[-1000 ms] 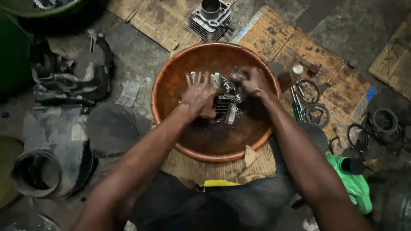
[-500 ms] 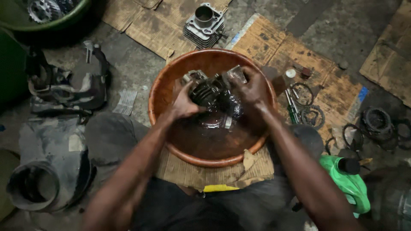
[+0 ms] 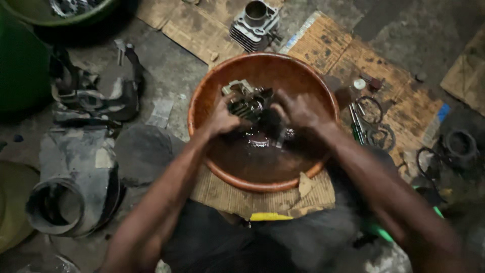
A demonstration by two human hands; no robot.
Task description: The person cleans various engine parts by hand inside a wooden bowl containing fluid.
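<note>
Both hands (image 3: 262,115) grip finned engine part (image 3: 248,103) betw. them, over basin (image 3: 217,86).

Both arms reach forward — left hand (image 3: 222,119) and right hand (image 3: 298,110) curled, close together.

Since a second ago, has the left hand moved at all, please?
Yes. The left hand has curled from lying flat, fingers spread, onto the finned engine part, gripping it toward the far rim of the brown basin.

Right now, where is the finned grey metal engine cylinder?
The finned grey metal engine cylinder lies top centre in the head view, on cardboard just beyond the brown basin.
</note>
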